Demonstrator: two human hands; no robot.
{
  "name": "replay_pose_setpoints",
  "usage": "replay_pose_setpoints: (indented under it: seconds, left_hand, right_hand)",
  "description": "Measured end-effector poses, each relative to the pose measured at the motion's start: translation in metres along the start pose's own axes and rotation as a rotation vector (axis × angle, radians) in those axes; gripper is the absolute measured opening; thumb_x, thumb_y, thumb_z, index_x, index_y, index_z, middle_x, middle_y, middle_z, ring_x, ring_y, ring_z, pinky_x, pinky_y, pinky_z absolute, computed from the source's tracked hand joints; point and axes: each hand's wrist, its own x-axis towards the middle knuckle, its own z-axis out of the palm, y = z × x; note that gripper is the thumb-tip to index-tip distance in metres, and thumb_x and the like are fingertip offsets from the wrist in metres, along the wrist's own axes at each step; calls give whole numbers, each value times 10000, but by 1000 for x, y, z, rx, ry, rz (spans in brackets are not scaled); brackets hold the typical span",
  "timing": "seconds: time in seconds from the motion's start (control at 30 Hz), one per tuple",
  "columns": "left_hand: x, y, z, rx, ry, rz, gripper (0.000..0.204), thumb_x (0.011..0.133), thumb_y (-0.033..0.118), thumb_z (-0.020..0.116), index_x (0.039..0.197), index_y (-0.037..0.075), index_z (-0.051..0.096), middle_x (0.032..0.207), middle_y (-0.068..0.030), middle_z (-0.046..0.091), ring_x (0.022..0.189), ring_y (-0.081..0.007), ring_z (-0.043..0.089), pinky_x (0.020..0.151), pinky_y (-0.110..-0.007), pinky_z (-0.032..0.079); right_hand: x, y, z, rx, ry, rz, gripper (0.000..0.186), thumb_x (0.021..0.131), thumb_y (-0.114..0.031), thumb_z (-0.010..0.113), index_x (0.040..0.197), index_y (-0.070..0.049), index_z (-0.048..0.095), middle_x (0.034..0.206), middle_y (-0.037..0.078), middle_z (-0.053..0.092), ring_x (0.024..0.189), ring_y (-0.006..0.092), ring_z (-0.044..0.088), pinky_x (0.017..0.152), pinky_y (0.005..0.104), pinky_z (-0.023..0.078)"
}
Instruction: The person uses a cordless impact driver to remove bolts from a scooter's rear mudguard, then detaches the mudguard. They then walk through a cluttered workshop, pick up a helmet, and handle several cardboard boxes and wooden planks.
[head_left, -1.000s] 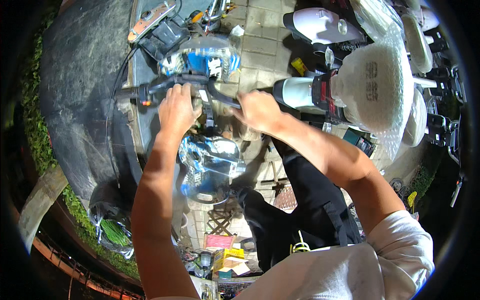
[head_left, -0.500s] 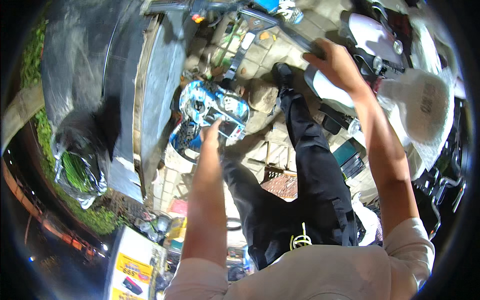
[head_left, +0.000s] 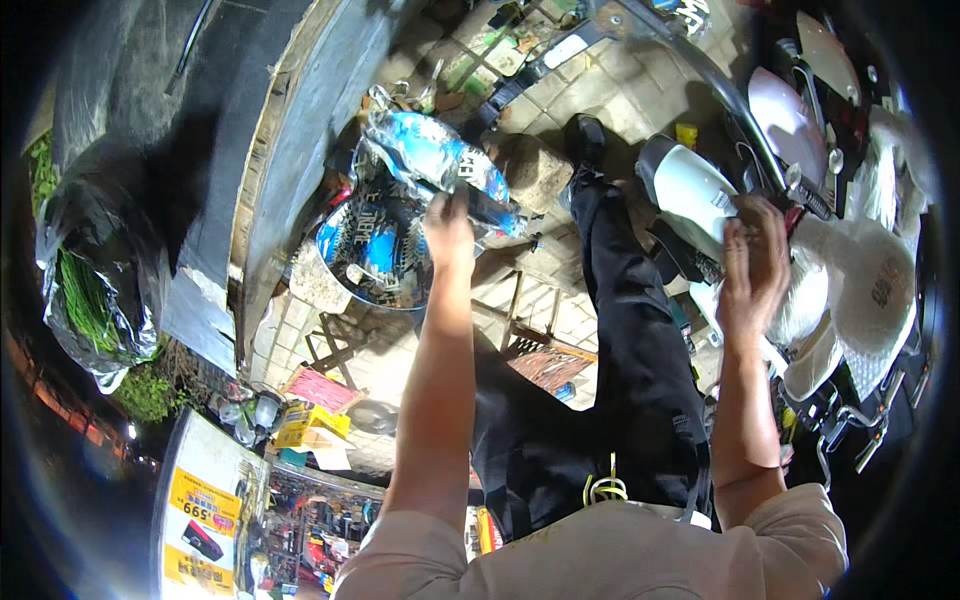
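Left of the dark trousers [head_left: 640, 330], my left hand [head_left: 450, 232] meets a blue-and-white patterned piece [head_left: 435, 150].
The piece lies just beyond that hand, between a dark board [head_left: 300, 130] on the left and a brownish block [head_left: 537, 172] on the right, with a rounded dark-and-blue part [head_left: 385, 240] on its near side; I cannot tell whether the fingers clamp it. Farther right, my right hand [head_left: 755, 265] blurs near a curved black bar [head_left: 735, 105] and a white shell [head_left: 690, 185], its grip unclear to me.
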Motion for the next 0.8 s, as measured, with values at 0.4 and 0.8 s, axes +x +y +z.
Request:
replay_pose_setpoints:
  seconds: [0.4,0.8]
  left_hand:
    - [-68,99,2,-759,-660,-102,163,890,174,672,993,56,629,822,44,501,709,-101,383,635,-268,325]
    - [-41,84,36,-1090,-840,-244,155,922,237,617,965,99,562,790,40,377,735,-110,367,645,-247,317]
  right_hand:
    - [-29,17,101,629,-385,615,420,879,-226,674,1182,37,551,1172,175,587,1089,219,565,908,323,444]
    - [-5,52,110,1302,-505,920,365,915,-261,654,1173,-8,600,1072,50,611,975,137,576,863,324,477]
